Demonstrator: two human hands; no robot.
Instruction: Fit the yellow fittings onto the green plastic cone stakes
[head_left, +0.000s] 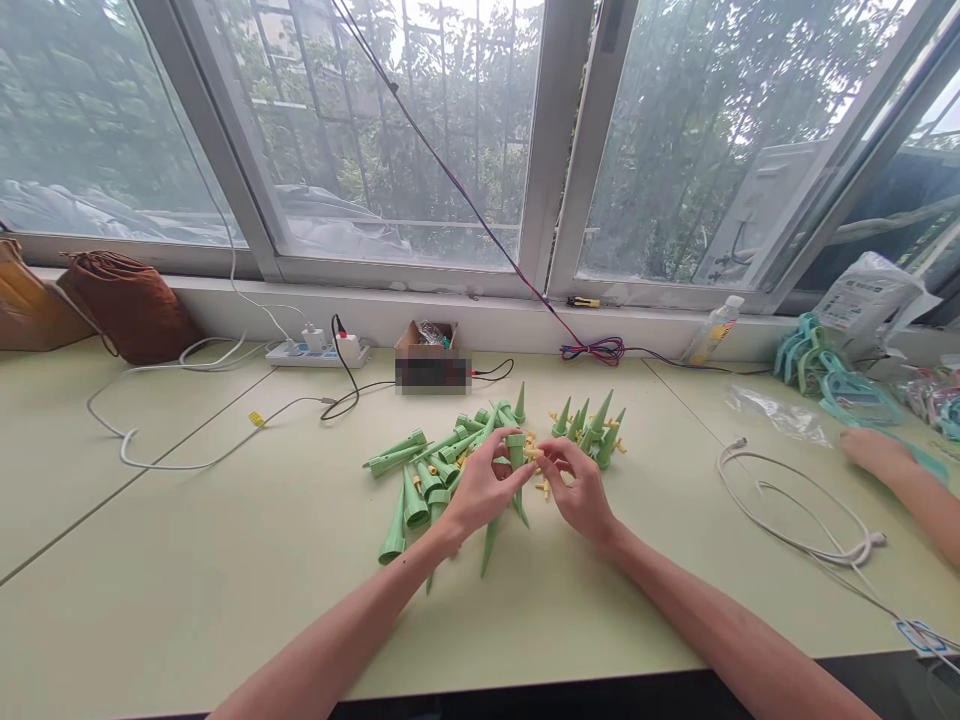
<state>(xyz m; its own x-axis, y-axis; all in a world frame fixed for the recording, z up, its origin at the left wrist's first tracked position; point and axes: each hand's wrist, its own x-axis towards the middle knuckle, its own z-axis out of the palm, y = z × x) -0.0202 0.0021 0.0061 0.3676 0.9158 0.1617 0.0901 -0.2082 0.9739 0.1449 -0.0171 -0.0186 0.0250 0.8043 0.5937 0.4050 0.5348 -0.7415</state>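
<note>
My left hand (480,488) is closed around a green plastic watering spike (516,452), its wide end up and its point down. The fingers of my right hand (582,488) pinch a small pale-yellow valve piece (532,454) at the side of that spike; whether the piece is seated in it I cannot tell. Left of my hands lies a loose pile of green spikes (415,502) with yellow pieces among them. Beyond my right hand, several spikes with yellow pieces fitted (598,420) stand points up.
At the right, another person's hand (877,455) rests near teal hangers (847,385). A white cable (795,535) coils on the table. Behind are a small cardboard box (426,345), a power strip (319,353), a bottle (714,332) and a brown bag (131,308).
</note>
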